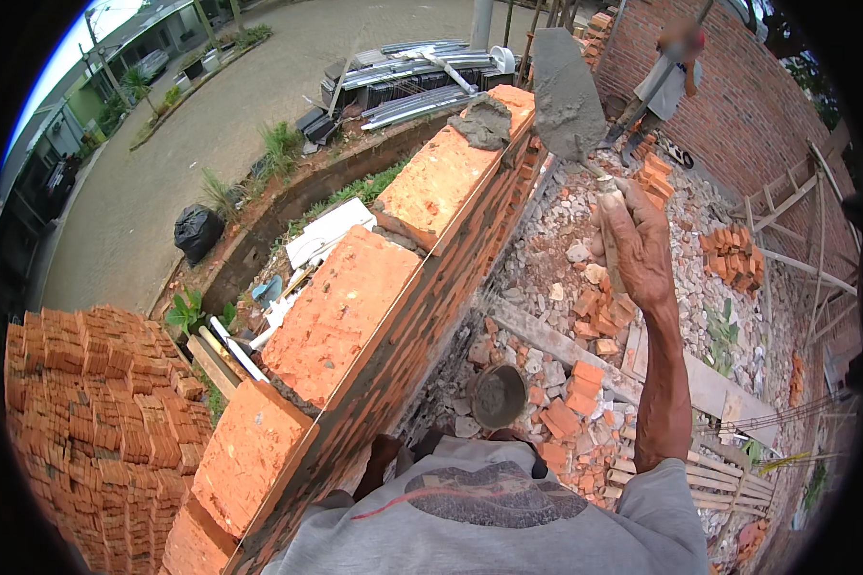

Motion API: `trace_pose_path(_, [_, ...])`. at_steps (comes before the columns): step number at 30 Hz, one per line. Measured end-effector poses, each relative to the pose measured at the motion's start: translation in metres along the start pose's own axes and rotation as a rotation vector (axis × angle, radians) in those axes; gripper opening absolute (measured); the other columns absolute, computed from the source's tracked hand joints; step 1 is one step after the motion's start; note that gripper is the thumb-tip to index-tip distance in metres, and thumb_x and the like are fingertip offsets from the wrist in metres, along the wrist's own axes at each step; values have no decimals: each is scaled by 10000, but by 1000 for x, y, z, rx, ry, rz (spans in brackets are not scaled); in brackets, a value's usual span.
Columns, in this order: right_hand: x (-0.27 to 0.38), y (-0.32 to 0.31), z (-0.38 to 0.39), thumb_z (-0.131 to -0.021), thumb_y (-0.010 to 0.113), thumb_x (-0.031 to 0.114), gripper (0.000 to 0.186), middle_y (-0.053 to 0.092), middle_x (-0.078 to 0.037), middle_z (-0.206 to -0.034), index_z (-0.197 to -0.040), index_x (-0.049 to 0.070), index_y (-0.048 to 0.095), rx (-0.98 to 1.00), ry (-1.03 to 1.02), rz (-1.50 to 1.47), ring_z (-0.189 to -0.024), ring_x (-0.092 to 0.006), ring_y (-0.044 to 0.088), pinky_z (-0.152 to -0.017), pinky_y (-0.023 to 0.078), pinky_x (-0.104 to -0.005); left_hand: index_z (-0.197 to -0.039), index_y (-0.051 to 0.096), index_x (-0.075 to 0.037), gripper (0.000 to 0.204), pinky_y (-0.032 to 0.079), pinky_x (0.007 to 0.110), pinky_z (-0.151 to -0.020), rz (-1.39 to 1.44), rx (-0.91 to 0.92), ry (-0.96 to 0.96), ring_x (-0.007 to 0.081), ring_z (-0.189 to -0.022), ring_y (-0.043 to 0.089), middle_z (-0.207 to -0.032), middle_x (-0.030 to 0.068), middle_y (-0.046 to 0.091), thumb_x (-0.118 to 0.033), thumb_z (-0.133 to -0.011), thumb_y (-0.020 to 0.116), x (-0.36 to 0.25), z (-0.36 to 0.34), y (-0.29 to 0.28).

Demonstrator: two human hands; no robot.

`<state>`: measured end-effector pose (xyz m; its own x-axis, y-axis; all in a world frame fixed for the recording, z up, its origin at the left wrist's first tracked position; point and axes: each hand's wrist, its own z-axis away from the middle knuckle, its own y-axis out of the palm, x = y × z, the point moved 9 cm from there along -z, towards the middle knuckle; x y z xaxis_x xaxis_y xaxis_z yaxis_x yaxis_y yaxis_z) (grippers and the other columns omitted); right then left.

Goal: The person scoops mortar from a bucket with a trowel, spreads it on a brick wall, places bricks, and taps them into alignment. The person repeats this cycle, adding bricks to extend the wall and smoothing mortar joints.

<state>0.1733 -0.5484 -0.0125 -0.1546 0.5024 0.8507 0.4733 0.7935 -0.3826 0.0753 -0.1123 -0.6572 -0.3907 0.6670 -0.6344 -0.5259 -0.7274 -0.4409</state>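
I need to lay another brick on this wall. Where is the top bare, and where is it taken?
The wall top is bare brick from the near end up to the mortar heap. The right hand holds the trowel beside that heap. Below right, rubble and a bucket crowd the ground.

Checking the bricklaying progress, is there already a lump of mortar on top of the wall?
Yes, a grey mortar lump sits on the brick wall top, near the trowel.

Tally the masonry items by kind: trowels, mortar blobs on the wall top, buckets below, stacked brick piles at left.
Trowel, in the right hand: 1
Mortar blob on the brick wall: 1
Bucket on the rubble: 1
Stacked brick pile: 1
Total: 4
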Motion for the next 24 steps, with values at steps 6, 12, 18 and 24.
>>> trace_pose_path(6, [-132,109,57,-1012,524,353,302,580,-5,-686,-1062,60,573,24,280,-730,-510,-75,557,-412,468,-241,-522,563,18,494,421,444,-534,-46,37,31,266,-501,579,-507,165,550,-388,-755,719,-9,5,-5])
trace_pose_path(12, [-189,176,86,-1011,524,375,372,581,-17,-684,-1133,27,577,142,338,-763,-494,-101,539,-440,466,-278,-526,566,17,491,412,442,-527,-111,70,67,258,-495,571,-511,158,553,-389,-759,714,-15,7,-9])
trace_pose_path(18, [-177,73,71,-1017,512,367,362,571,-2,-687,-1164,44,581,-11,392,-403,-491,-74,518,-428,424,-226,-523,569,5,489,401,426,-517,-125,72,51,232,-493,562,-524,139,570,-386,-774,720,0,7,7])
trace_pose_path(24, [-27,-30,-86,-981,537,468,460,508,0,-586,-757,67,541,246,34,455,-484,-90,515,-423,405,-263,-520,572,-8,487,390,409,-507,-169,101,100,207,-492,553,-537,120,587,-384,-789,726,5,-3,22])
